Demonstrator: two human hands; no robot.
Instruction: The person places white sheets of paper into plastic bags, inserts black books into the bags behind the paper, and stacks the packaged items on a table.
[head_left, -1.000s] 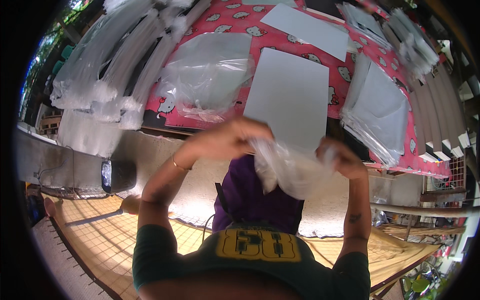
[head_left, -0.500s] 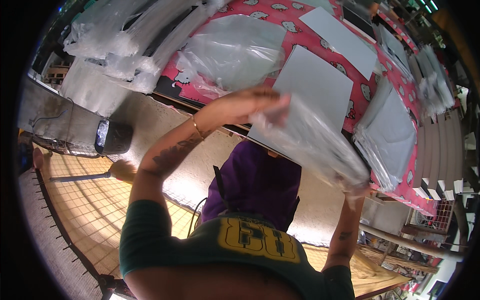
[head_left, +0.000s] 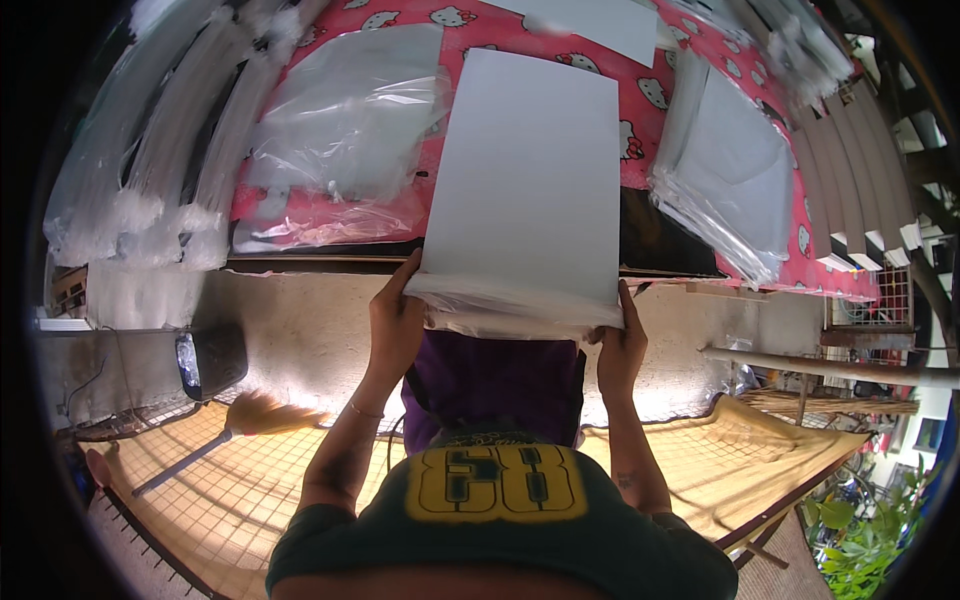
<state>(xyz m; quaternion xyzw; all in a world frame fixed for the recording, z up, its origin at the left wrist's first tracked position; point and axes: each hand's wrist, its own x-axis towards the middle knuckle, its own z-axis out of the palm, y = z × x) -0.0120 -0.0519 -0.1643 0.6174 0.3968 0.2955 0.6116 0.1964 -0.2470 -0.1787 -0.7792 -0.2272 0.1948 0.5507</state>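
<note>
A white rectangular sheet or board [head_left: 525,170] lies lengthwise in front of me, its near end reaching past the table edge. A clear plastic bag [head_left: 510,305] is bunched around that near end. My left hand [head_left: 398,318] grips the bag at the near left corner, fingers closed along the side. At the near right corner my right hand [head_left: 622,345] pinches the bag, with its thumb up along the edge. How far the bag covers the board's underside is hidden.
Flat clear plastic bags [head_left: 345,120] lie to the left on the pink patterned table cover [head_left: 480,25]. A stack of bagged sheets [head_left: 735,165] lies right, another white sheet [head_left: 600,25] farther back. Plastic-wrapped stacks [head_left: 160,140] stand far left. A broom [head_left: 260,415] lies below.
The bag has gone from being stretched aslant between my hands to sitting around the board's near end. Both hands are now level at its two near corners. My view has turned.
</note>
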